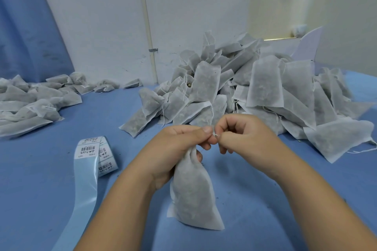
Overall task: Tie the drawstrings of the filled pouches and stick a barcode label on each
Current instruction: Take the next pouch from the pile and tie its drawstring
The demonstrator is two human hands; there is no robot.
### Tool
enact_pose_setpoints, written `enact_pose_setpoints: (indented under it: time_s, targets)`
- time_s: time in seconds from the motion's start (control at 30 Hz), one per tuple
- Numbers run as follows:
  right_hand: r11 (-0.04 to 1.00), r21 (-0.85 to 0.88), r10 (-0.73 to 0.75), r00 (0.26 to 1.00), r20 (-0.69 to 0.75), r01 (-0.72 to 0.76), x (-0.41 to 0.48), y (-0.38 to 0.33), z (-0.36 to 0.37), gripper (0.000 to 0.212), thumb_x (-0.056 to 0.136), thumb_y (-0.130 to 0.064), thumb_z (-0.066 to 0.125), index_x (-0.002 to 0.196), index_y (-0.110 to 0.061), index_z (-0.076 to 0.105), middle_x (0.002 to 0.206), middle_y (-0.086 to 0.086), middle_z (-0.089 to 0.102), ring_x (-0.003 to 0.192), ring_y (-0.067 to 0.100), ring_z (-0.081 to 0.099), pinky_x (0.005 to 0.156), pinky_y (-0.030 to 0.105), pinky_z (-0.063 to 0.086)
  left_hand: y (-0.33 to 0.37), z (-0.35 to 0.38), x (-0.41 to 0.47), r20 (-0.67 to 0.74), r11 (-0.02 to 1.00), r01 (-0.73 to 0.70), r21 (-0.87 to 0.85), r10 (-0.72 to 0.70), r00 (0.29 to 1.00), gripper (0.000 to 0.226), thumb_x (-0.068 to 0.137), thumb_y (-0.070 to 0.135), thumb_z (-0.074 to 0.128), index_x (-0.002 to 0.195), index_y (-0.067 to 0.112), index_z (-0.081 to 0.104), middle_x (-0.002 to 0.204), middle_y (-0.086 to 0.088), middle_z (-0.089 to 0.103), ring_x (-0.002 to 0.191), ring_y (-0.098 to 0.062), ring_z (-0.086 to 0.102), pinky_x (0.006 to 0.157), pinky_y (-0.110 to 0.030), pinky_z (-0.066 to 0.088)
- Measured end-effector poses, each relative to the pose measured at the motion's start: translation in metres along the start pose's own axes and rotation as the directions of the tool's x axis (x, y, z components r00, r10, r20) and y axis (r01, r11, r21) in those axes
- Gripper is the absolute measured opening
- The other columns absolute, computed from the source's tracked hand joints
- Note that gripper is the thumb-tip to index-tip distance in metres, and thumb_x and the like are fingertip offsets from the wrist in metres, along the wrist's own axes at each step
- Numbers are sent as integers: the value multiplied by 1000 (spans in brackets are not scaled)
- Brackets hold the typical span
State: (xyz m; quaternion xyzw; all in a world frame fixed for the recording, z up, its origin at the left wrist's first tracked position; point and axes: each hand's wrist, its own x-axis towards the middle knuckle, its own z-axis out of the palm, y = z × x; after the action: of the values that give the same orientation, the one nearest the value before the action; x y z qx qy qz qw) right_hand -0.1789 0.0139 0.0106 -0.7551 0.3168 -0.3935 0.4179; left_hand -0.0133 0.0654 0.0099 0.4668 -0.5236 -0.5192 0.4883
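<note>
Upright, long axis vertical, mouth up: filled white non-woven pouch (191, 187) above blue tabletop (255, 199). left hand (179, 146) grip clenched round gathered neck. right hand (242, 134) grip pinching thin white drawstring (215, 134) just right of neck. barcode label strip (95, 154) lies left, nearer left hand.

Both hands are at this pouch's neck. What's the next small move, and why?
Probably draw the right hand away to cinch the drawstring it pinches: the left hand grips the pouch at its gathered neck, and no label shows on it. The label strip lies at left for afterwards.
</note>
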Motion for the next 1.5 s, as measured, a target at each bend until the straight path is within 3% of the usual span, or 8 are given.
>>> enact_pose_setpoints:
  time_s: [0.27, 0.43, 0.57, 0.73, 0.97, 1.23, 1.37, 1.5]
  targets:
    - [999, -40, 23, 999, -29, -25, 0, 1, -1, 13, 65, -23, 53, 64, -11, 57, 56, -3, 54, 51, 3, 52, 55, 20, 38, -2, 8, 3, -197, 999, -17, 28, 22, 980, 34, 60, 42, 79, 77, 13, 79, 73, 4, 70, 52, -9, 56, 60, -25, 48]
    - [996, -93, 9, 998, -62, -15, 0, 4, 1, 10, 77, -9, 58, 68, -6, 57, 58, 2, 53, 44, 2, 40, 42, 11, 31, -3, 12, 4, -261, 992, -60, 114, 88, 961, 24, 84, 39, 70, 69, 20, 77, 71, 7, 69, 60, -9, 58, 70, -30, 47]
    - [998, -58, -33, 994, -103, 27, 0, 5, 6, 10, 77, -7, 58, 67, -7, 57, 55, -1, 49, 47, 7, 37, 42, 13, 30, -3, 14, 5, -278, 985, -72, 156, 114, 954, 35, 94, 37, 61, 64, 24, 72, 65, 6, 65, 60, -13, 56, 72, -34, 45]
    - [995, -35, -95, 985, -142, 91, 1, 6, 10, 8, 67, -18, 54, 65, -11, 57, 52, -9, 48, 51, 8, 41, 45, 13, 33, -6, 14, 7, -347, 956, -101, 275, 197, 917, 43, 93, 44, 60, 59, 18, 63, 56, -5, 55, 57, -19, 47, 68, -37, 43]
    - [968, -67, -252, 932, -260, 243, -2, 3, 11, 4, 76, -21, 61, 77, -24, 64, 58, -10, 52, 53, 6, 45, 53, 14, 38, -7, 13, 10, -386, 924, -151, 352, 290, 876, 41, 92, 39, 61, 57, 18, 59, 47, 10, 49, 48, -10, 43, 55, -26, 39]
    - [933, -281, -288, 936, -201, 227, -3, 3, 12, 18, 77, -22, 70, 94, -28, 69, 76, -9, 62, 60, 13, 56, 59, 13, 40, -9, 16, 9, -341, 883, -200, 424, 360, 868, 39, 91, 39, 61, 54, 27, 59, 50, 5, 44, 51, -12, 39, 51, -23, 33]
    - [993, -46, -112, 973, -203, 105, -3, 2, 14, 17, 82, -11, 71, 93, -24, 70, 70, -9, 65, 55, 8, 55, 54, 16, 43, -10, 16, 9, -359, 888, -203, 412, 363, 860, 38, 90, 40, 61, 61, 16, 59, 50, 5, 43, 50, -12, 38, 50, -24, 34]
    - [984, 175, 32, 988, -153, -5, -3, -3, 13, 11, 83, -6, 71, 92, -13, 70, 63, -4, 66, 55, 9, 61, 51, 19, 45, -10, 14, 9, -359, 879, -200, 433, 372, 856, 36, 90, 41, 61, 59, 23, 60, 48, 7, 44, 49, -10, 39, 49, -21, 34]
